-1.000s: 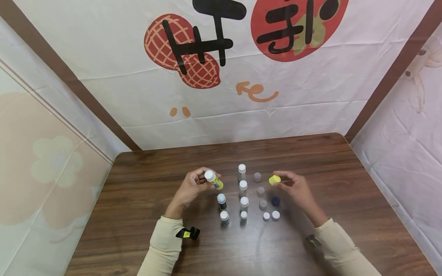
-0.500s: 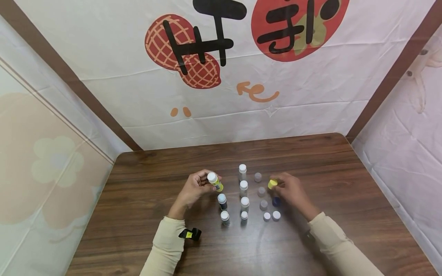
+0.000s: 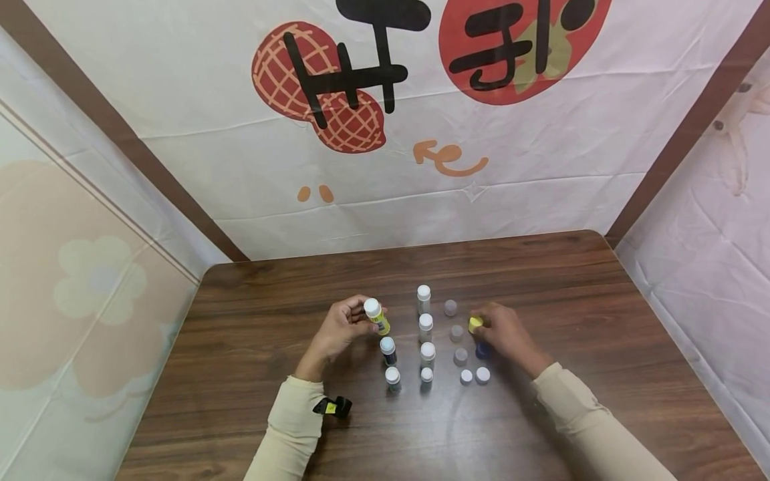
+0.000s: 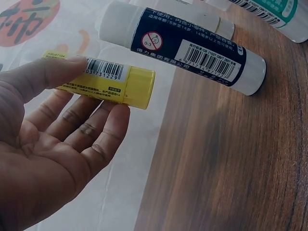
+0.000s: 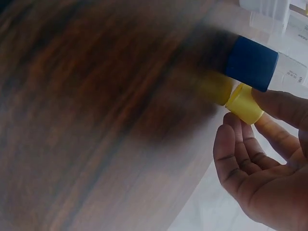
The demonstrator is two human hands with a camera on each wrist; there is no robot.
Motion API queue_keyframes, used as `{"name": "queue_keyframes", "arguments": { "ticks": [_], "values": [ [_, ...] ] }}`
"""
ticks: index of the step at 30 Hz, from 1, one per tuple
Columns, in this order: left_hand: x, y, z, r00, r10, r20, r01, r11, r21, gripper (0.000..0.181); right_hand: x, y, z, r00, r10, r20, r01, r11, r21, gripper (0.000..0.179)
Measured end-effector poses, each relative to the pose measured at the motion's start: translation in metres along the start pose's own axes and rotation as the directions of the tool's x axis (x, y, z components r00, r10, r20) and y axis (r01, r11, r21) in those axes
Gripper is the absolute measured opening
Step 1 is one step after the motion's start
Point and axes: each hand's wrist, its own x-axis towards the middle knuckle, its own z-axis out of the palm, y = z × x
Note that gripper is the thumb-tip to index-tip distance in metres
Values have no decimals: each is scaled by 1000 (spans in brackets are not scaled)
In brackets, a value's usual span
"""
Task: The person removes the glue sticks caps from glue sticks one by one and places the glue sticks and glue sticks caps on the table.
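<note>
My left hand (image 3: 338, 334) holds a yellow glue stick (image 3: 380, 321) with a white top; the left wrist view shows thumb and fingers pinching its yellow barrel (image 4: 137, 86). At the right, my right hand (image 3: 508, 334) pinches a small yellow cap (image 3: 476, 325). In the right wrist view that yellow cap (image 5: 246, 105) is right at the wood surface, beside a dark blue cap (image 5: 252, 62). A dark blue glue stick (image 3: 388, 353) stands upright just in front of the held one, and a white-topped one (image 3: 393, 378) stands nearer still.
A column of several upright white glue sticks (image 3: 426, 327) stands mid-table. Right of it are translucent caps (image 3: 460, 357) and two white caps (image 3: 482, 375). The wooden table (image 3: 271, 294) meets a printed cloth wall (image 3: 361, 227) at the back.
My right hand has moved left and down with the yellow cap, to just behind the blue cap. My left hand has shifted slightly right, and its glue stick is more upright.
</note>
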Motion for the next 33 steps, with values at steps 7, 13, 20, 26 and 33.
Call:
{"name": "queue_keyframes", "arguments": {
  "ticks": [7, 13, 20, 26, 33],
  "values": [
    [4, -2, 0, 1000, -10, -1, 10, 1000, 26, 35, 1, 1, 0, 1000, 8, 3, -8, 1000, -13, 23],
    [6, -4, -1, 1000, 0, -2, 0, 999, 49, 34, 0, 0, 1, 999, 41, 32, -40, 999, -26, 21],
    [8, -6, 0, 1000, 4, -15, -3, 999, 54, 33, 0, 1, 3, 998, 50, 29, -49, 998, -34, 22],
    [11, -12, 1, 999, -7, -32, 9, 997, 79, 32, 1, 3, 4, 999, 42, 27, -42, 999, -19, 24],
    [14, -17, -1, 998, -62, -27, 66, 987, 147, 33, 2, 6, 3, 998, 45, 52, -46, 999, 16, 24]
  ]
}}
